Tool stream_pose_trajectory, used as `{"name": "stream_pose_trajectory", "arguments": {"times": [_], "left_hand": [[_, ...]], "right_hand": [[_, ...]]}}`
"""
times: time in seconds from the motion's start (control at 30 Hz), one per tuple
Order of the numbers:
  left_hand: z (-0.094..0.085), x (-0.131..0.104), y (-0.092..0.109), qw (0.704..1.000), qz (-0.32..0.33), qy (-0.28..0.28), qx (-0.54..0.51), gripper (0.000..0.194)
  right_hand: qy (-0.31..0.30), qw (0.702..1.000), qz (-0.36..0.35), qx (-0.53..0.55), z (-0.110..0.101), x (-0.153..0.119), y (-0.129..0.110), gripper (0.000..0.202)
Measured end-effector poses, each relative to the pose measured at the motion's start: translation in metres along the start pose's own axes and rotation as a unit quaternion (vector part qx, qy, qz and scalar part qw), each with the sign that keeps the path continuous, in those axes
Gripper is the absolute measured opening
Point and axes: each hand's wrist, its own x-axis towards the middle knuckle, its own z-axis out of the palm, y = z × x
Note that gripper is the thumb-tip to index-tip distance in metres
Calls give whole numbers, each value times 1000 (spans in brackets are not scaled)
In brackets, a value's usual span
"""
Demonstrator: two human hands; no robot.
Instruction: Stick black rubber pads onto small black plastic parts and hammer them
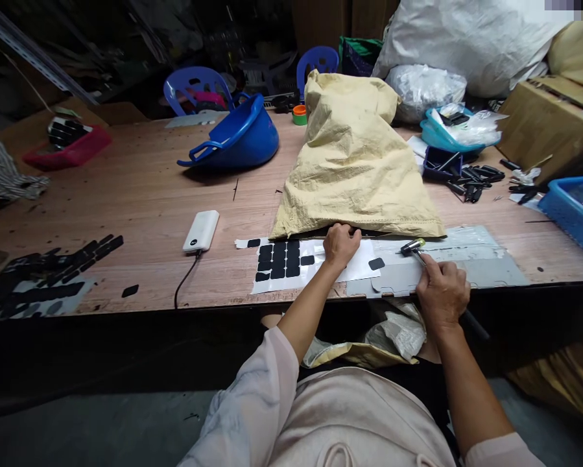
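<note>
My right hand (443, 292) is wrapped round the handle of a small hammer (412, 246), whose head is above the grey board (486, 259) at the table's front edge. At the mouth of a yellow woven sack (356, 168), my left hand (341, 245) has its fingers curled, partly hidden at the sack's edge; what they hold, if anything, cannot be made out. Under and beside that hand lies a white sheet (315, 269) with rows of black rounded stickers (279, 259). One loose black piece (377, 263) lies right of the left hand.
A white power bank (201, 231) with a cable lies left of the sheet. Behind it a blue basin (242, 136) rests tilted. Black strips (72, 266) are at far left. On the right are black parts (476, 178), a teal basket (461, 130) and a blue bin (573, 207).
</note>
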Motion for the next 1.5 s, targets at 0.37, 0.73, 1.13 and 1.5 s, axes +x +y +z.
{"name": "stream_pose_trajectory", "arguments": {"times": [0.37, 0.73, 1.13, 1.5], "left_hand": [[-25, -5, -8, 995, -91, -42, -5, 12], [-28, -68, -52, 976, 174, -118, -56, 18], [-21, -66, -54, 973, 196, -118, -43, 18], [-19, -64, -60, 967, 208, -130, -69, 17]], "right_hand": [[-3, 1000, 5, -3, -3, 1, -3, 36], [-3, 1000, 21, -21, 1, 1, -3, 35], [-23, 990, 26, 135, -22, -2, -14, 42], [-124, 924, -114, 343, -48, -38, -69, 38]]}}
